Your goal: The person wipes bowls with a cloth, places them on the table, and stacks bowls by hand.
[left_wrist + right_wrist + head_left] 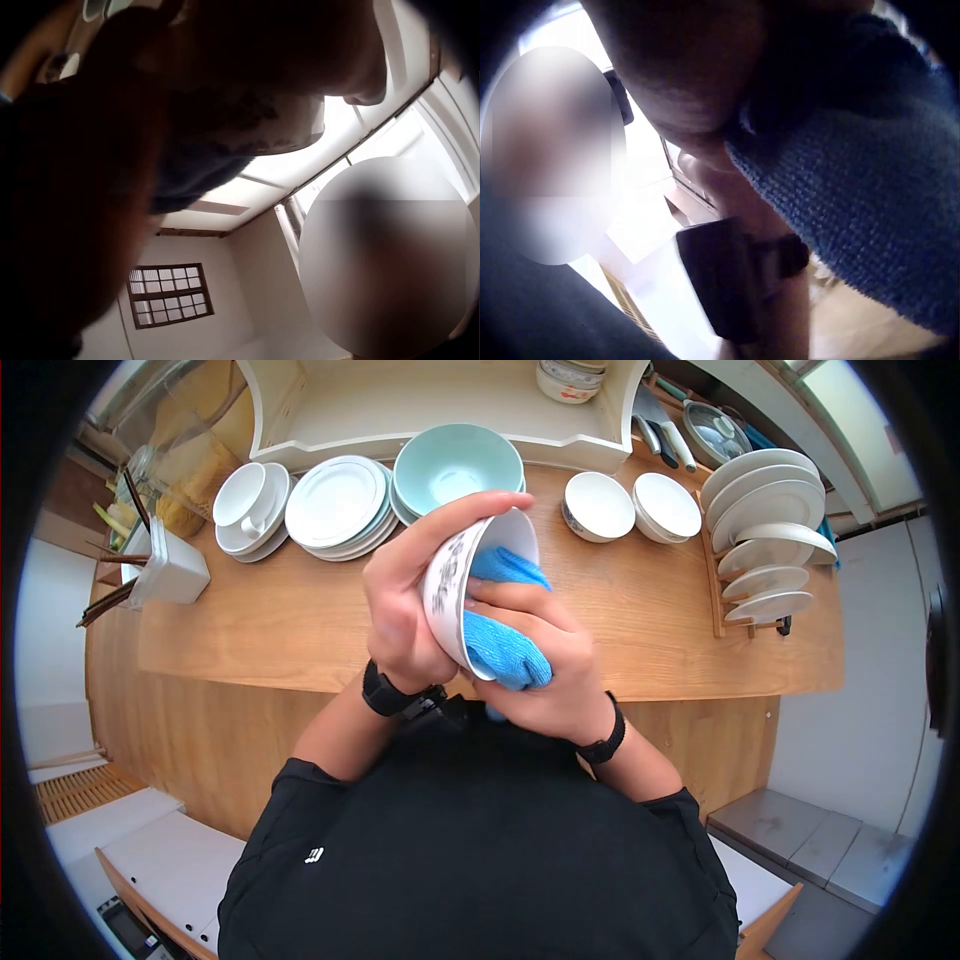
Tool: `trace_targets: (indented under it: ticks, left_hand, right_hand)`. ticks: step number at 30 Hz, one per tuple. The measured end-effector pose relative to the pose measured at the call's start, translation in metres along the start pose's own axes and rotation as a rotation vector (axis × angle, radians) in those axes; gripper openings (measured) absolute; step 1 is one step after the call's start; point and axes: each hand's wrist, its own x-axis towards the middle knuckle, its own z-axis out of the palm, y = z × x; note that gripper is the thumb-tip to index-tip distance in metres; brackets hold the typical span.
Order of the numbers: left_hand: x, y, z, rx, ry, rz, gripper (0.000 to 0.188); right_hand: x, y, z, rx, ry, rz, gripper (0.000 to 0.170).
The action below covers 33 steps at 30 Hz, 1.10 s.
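Note:
In the head view a white bowl (447,592) with a dark floral pattern is tilted on its side above the front of the table, its mouth facing right. My left hand (396,600) grips it from outside, palm at the base and fingers reaching to the far rim. A blue cloth (508,650) is bunched inside the bowl and hangs over the near rim. Curled over that cloth, my right hand (556,660) presses it against the inner wall. The right wrist view shows the cloth's (847,195) towelling weave up close; the left wrist view is dark, with the bowl (296,127) partly visible.
Along the wooden table's (640,635) back stand a cup (242,495) on saucers, stacked plates (335,502), green bowls (458,465) and white bowls (600,507). A plate rack (718,595) is at right, a chopstick holder (178,565) at left. Knives (665,435) lie behind, right.

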Motion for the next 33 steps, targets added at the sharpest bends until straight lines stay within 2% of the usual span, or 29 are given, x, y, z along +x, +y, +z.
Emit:
trace_targets:
  ticks: [1, 3, 4, 5, 7, 8, 9, 11, 12, 13, 15, 17, 19, 20, 21, 23, 24, 25, 27, 28, 29, 31, 32, 33]
  left_hand:
    - [0.002, -0.003, -0.004, -0.001, -0.008, -0.002, 0.105]
    - [0.012, -0.010, -0.015, 0.444, -0.117, 0.555, 0.107]
    - [0.017, -0.013, -0.012, 0.436, -0.124, 0.676, 0.107]
    - [0.018, -0.013, -0.011, 0.428, -0.132, 0.673, 0.107]
    - [0.016, -0.012, -0.008, 0.321, -0.136, 0.559, 0.108]
    - [0.009, -0.015, 0.003, 0.207, -0.060, 0.435, 0.110]
    - [0.004, -0.011, 0.015, 0.206, -0.058, 0.436, 0.110]
    - [0.002, 0.010, 0.033, -0.708, 0.165, 0.067, 0.109]
    - [0.008, 0.025, 0.034, -0.830, 0.223, -0.149, 0.106]
    - [0.010, 0.025, 0.024, -0.826, 0.228, -0.151, 0.106]
    - [0.018, 0.023, -0.004, -0.769, -0.073, -0.823, 0.106]
    - [0.010, 0.008, -0.010, -0.665, -0.039, -0.890, 0.104]
    - [0.007, 0.004, -0.011, -0.477, 0.004, -0.691, 0.105]
    - [0.005, 0.000, -0.010, -0.479, 0.053, -0.607, 0.106]
    - [0.002, -0.004, -0.009, -0.480, 0.054, -0.609, 0.106]
    - [-0.001, -0.014, -0.006, 0.077, 0.088, -0.053, 0.100]
    - [-0.005, -0.020, -0.003, 0.144, 0.133, 0.120, 0.103]
    - [-0.005, -0.025, -0.002, 0.143, 0.126, 0.119, 0.103]
    - [-0.002, -0.031, -0.003, 0.260, 0.076, 0.499, 0.107]
    - [-0.003, -0.033, -0.004, 0.237, 0.051, 0.503, 0.114]
    - [-0.003, -0.037, -0.005, 0.235, 0.046, 0.502, 0.114]
    - [0.002, -0.044, -0.004, 0.320, -0.075, 0.553, 0.123]
    - [0.004, -0.043, -0.006, 0.363, -0.156, 0.540, 0.132]
    - [0.004, -0.038, 0.003, 0.360, -0.158, 0.546, 0.132]
  right_hand:
    - [-0.001, -0.003, 0.000, -0.001, 0.009, 0.001, 0.058]
    - [-0.002, -0.012, 0.000, 0.366, -0.074, 0.192, 0.051]
    - [-0.003, -0.017, 0.002, 0.491, -0.043, 0.277, 0.043]
    - [-0.005, -0.015, 0.002, 0.489, -0.032, 0.280, 0.043]
    - [-0.007, -0.006, 0.000, 0.292, -0.025, 0.056, 0.044]
    - [-0.004, -0.005, -0.005, 0.200, -0.007, -0.015, 0.040]
    - [0.001, -0.002, -0.014, 0.199, -0.009, -0.015, 0.040]
    - [0.013, 0.005, -0.036, -0.112, -0.157, -0.289, 0.035]
    - [0.020, 0.003, -0.042, -0.247, -0.138, -0.372, 0.033]
    - [0.022, -0.004, -0.048, -0.241, -0.140, -0.371, 0.033]
    - [0.023, -0.013, -0.057, -0.653, -0.245, -0.316, 0.039]
    - [0.022, -0.005, -0.052, -0.625, -0.258, -0.293, 0.044]
    - [0.021, 0.006, -0.035, -0.393, -0.139, -0.189, 0.041]
    - [0.018, 0.011, -0.028, -0.392, -0.140, -0.188, 0.041]
    - [0.015, 0.016, -0.021, -0.189, -0.143, -0.106, 0.043]
    - [0.009, 0.019, -0.011, 0.213, -0.138, 0.063, 0.046]
    - [0.008, 0.013, -0.007, 0.336, -0.140, 0.151, 0.042]
    - [0.007, 0.010, -0.009, 0.336, -0.133, 0.151, 0.042]
    - [0.005, 0.005, -0.014, 0.480, -0.182, 0.245, 0.042]
    - [0.006, 0.008, -0.015, 0.432, -0.160, 0.150, 0.045]
    - [0.004, 0.008, -0.018, 0.432, -0.155, 0.150, 0.045]
    - [0.003, 0.009, -0.025, 0.336, -0.129, 0.212, 0.044]
    - [0.000, 0.011, -0.021, 0.450, -0.027, 0.286, 0.041]
    - [-0.001, 0.016, -0.024, 0.446, -0.025, 0.281, 0.041]
